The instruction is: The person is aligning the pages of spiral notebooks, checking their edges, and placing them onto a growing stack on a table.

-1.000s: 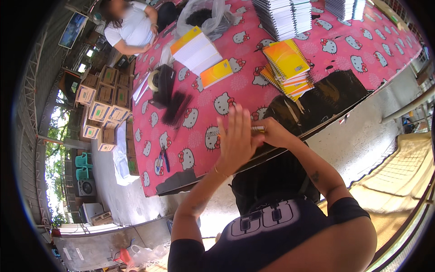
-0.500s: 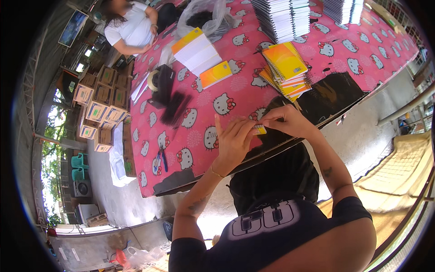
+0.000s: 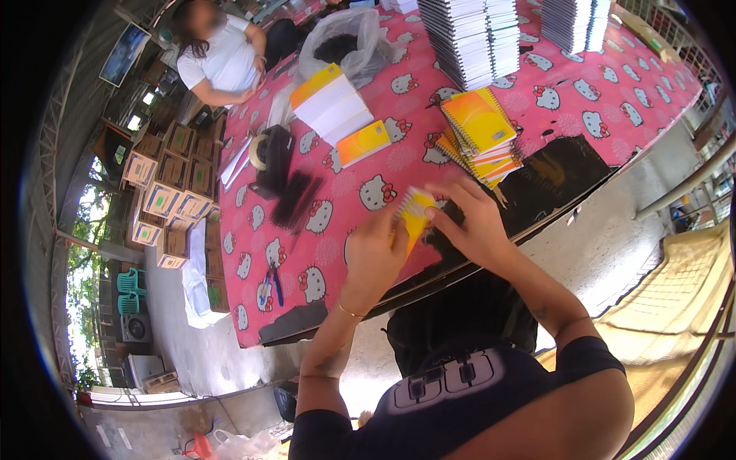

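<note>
Over the near edge of a table with a pink cartoon-cat cloth (image 3: 337, 230), both my hands hold a small yellow spiral notebook (image 3: 415, 217) upright. My left hand (image 3: 374, 257) grips its left side from below. My right hand (image 3: 471, 222) pinches its right edge with the fingertips. A stack of yellow-and-orange spiral notebooks (image 3: 481, 132) lies just beyond my right hand. A black sheet (image 3: 556, 172) covers the cloth to the right of my hands.
Tall stacks of white-edged notebooks (image 3: 469, 34) stand at the far side, with a white and yellow paper stack (image 3: 331, 100), an orange booklet (image 3: 363, 142), black binding strips (image 3: 295, 198) and a plastic bag (image 3: 337, 42). A seated person (image 3: 218, 57) is at far left, by stacked cartons (image 3: 172, 184).
My hands have come lower and closer together over the table edge. The small yellow notebook now stands between them, more in view than before.
</note>
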Demonstrator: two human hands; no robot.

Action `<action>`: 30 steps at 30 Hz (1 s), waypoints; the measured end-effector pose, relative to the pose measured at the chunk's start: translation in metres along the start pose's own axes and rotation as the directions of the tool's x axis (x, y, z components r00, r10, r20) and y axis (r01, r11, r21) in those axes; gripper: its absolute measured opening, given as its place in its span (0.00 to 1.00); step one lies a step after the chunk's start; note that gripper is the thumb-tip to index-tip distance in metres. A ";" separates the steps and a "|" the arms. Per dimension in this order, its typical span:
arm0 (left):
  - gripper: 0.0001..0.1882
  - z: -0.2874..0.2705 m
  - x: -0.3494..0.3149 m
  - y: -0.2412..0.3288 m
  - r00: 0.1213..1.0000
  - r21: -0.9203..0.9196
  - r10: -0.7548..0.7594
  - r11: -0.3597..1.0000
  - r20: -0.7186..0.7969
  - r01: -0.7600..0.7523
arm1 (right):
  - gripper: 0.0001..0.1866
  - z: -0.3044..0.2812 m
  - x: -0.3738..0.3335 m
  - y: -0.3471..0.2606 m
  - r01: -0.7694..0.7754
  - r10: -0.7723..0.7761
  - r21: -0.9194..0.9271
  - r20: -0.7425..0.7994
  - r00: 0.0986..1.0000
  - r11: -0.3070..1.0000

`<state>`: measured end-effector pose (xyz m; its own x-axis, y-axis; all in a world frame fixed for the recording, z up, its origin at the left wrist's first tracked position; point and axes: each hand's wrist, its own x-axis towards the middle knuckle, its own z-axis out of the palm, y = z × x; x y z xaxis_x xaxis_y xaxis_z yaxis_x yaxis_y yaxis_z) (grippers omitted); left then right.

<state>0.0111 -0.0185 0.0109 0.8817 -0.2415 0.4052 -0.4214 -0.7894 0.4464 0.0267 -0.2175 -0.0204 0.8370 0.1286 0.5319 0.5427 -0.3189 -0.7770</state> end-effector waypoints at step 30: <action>0.24 0.046 -0.006 -0.040 0.931 0.148 0.310 0.947 -0.192 -0.284 | 0.23 0.028 -0.015 0.073 -0.190 0.158 0.203 0.164 0.974 0.961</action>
<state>0.0324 -0.0115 -0.0461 0.6501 -0.3612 0.6685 -0.6184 -0.7628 0.1891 0.0556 -0.2169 -0.0945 0.9121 0.2289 0.3401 0.3767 -0.1406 -0.9156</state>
